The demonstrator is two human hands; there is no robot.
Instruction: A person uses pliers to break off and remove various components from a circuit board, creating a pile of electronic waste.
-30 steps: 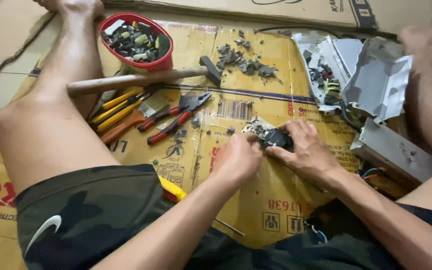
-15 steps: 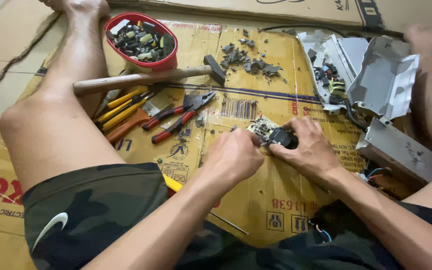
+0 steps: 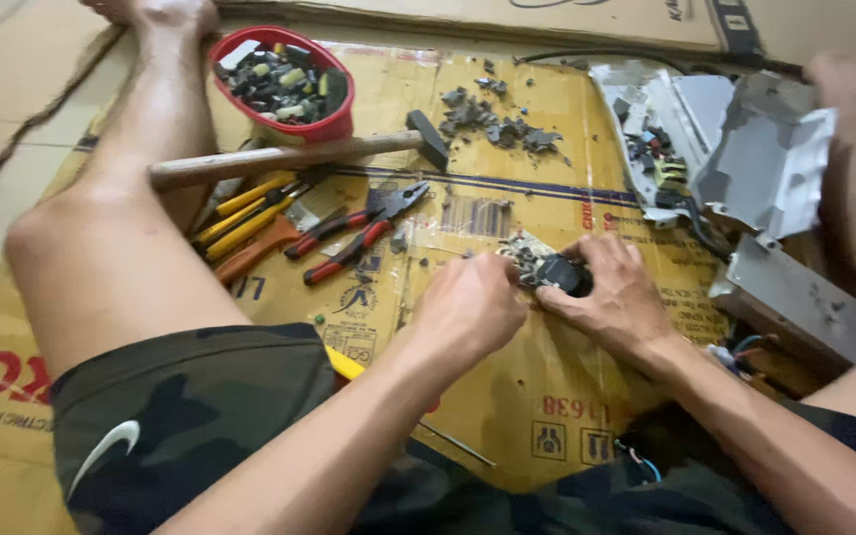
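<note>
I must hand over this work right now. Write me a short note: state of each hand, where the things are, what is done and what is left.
Left hand: closed around something small on the cardboard sheet, pressing against the black part; what it holds is hidden.
Right hand: fingers grip the black part with its small circuit board.
Things: red-handled pliers, yellow-handled tools and hammer lie left of the hands. Red bowl holds removed components. A pile of scraps lies further up. The opened grey metal casing is on the right.
Done: casing opened, many parts stripped.
Left: the black part is not yet separated.
</note>
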